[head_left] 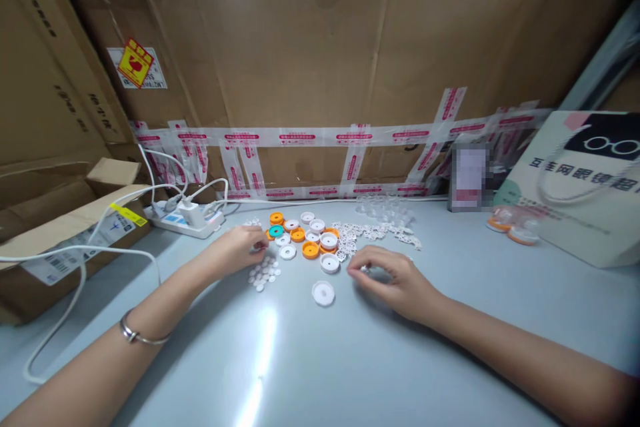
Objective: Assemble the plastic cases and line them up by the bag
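My left hand [244,247] is curled with its fingertips together beside a pile of small white discs [265,272]; whatever it may hold is hidden. Across the table, the thumb and index finger of my right hand [393,277] meet in a pinch, and I cannot make out what is in them. Between the hands lie several round orange caps [311,250] and white caps [329,263], with one teal piece [275,231] among them. A single white cap [323,293] rests closer to me. White cut-out pieces [346,237] are heaped beyond my right hand.
Clear cups [387,208] stand at the back. A power strip [193,220] with white cables and an open cardboard box [75,240] are at left. To the right are a phone [469,177], orange-based clear items [523,232] and a paper bag [580,213]. A large carton [300,47] closes off the back.
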Demonstrator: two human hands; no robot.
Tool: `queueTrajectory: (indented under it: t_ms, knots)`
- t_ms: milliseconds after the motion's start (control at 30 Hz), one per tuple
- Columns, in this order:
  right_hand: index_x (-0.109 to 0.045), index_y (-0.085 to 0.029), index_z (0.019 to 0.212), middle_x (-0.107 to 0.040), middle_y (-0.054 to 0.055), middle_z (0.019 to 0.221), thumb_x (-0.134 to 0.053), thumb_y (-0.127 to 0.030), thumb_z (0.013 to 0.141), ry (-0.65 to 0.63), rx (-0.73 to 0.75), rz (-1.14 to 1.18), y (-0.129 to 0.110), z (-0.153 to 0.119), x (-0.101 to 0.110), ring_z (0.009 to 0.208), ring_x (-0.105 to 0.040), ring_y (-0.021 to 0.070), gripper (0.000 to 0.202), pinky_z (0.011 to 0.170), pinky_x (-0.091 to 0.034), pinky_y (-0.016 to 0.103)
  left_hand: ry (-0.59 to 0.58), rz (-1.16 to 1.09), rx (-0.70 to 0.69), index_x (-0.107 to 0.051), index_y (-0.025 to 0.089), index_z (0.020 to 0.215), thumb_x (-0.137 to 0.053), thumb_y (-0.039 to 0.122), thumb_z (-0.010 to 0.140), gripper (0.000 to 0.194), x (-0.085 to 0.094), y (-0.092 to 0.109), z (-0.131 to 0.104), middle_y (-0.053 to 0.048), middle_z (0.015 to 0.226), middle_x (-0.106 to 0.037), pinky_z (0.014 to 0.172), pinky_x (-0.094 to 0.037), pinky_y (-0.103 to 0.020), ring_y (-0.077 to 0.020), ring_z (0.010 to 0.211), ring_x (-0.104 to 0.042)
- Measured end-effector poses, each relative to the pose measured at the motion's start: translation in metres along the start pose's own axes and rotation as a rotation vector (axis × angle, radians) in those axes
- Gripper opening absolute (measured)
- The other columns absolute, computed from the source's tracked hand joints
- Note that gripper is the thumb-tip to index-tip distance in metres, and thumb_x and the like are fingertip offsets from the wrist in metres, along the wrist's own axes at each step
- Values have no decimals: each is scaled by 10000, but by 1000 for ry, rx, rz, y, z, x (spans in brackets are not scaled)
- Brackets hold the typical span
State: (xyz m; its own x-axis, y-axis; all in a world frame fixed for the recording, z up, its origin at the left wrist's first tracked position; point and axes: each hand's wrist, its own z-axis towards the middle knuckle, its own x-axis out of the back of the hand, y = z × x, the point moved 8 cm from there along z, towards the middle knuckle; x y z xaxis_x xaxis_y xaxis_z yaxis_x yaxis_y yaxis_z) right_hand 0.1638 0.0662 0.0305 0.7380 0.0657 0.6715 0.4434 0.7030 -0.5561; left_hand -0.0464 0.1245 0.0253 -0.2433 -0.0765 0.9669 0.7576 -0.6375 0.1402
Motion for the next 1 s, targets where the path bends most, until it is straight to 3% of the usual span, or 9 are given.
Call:
queueTrajectory:
  t_ms: [133,233,300,433,667,1000]
  knots:
    - [-576,-197,1083,-634,84,1098,-568,-228,807,-142,92,5,-8,-5,-28,1043,-565,186,278,908,-447,326,152,-163,-213,-616,167,822,-481,143,826,137,6,53,-3,-22,776,-667,675,-448,-212,-124,708,-609]
    - [-589,-210,1078,-628,84,1134,-563,-208,810,-184,80,7,-5,-5,-38,1071,-563,190,269,925,-447,336,164,-188,-398,-605,154,816,-467,148,859,145,-2,89,-9,-30,759,-665,665,-451,-210,-116,696,-609]
    - [-611,-212,1034,-634,82,1124,-548,-186,815,-179,66,9,-3,-5,-40,1058,-575,184,229,915,-458,329,160,-146,-479,-608,152,832,-460,146,869,152,-10,101,-11,-42,776,-660,674,-448,-223,-123,721,-607]
    - [-640,-216,944,-648,75,1098,-541,-157,814,-173,106,-9,-4,-4,-40,1049,-583,178,173,915,-459,327,192,-18,-559,-614,161,852,-444,142,878,173,-19,108,-14,-54,757,-653,684,-437,-247,-139,756,-605]
    - [-643,-222,954,-687,52,1022,-531,-178,838,-168,181,-53,-10,-4,-40,1031,-595,172,167,935,-449,344,224,46,-595,-613,160,830,-468,106,852,156,-15,111,-17,-31,780,-676,698,-411,-262,-132,745,-600]
    - [-640,-224,976,-683,61,1033,-530,-194,844,-151,197,-70,-13,-4,-39,1044,-586,178,174,925,-450,351,134,-101,-532,-628,194,916,-485,124,844,174,-14,108,-15,-27,869,-678,757,-409,-264,-127,809,-604]
